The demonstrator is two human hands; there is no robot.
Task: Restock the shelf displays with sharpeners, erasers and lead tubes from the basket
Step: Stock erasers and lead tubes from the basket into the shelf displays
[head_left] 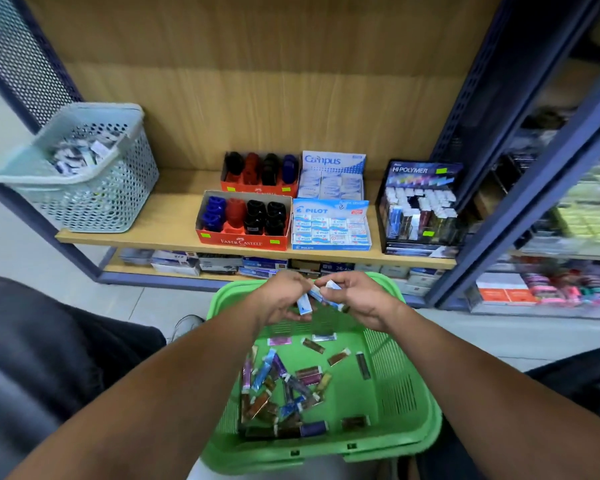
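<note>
Over the far rim of the green basket (388, 441), the left hand (284, 299) pinched a blue-and-white lead tube (304, 304), and the right hand (357, 297) pinched more tubes (321, 295) just beside it, the fingertips of the two hands nearly meeting. Below the grip, loose lead tubes (284, 386) lay scattered on the basket floor; beyond it, on the shelf (167, 223), stood the sharpener boxes (244, 220), eraser boxes (330, 225) and lead display (420, 209), with a grey basket (94, 188) far left.
</note>
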